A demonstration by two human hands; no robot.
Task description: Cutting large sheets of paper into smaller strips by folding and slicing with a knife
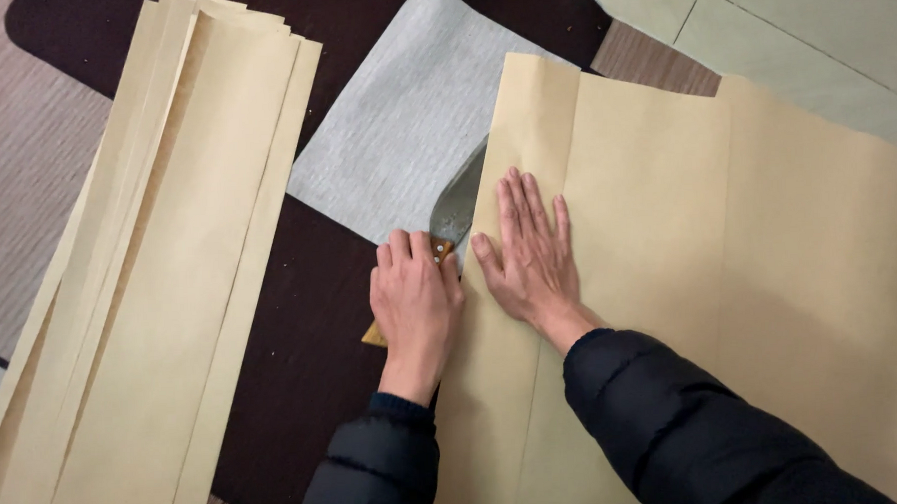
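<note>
My left hand (416, 303) is closed around the wooden handle of a broad knife (460, 200). The grey blade points away from me and slips under the left folded edge of a large tan paper sheet (728, 272). Beside the blade, my right hand (533, 249) lies flat with fingers spread, pressing down on the folded flap of that sheet. Both arms wear dark padded sleeves.
A stack of long tan paper strips (170, 252) lies to the left, running from near to far. Everything rests on a dark brown rug (303, 366) with a grey patch (404, 124). Pale floor tiles (808, 21) show at the top right.
</note>
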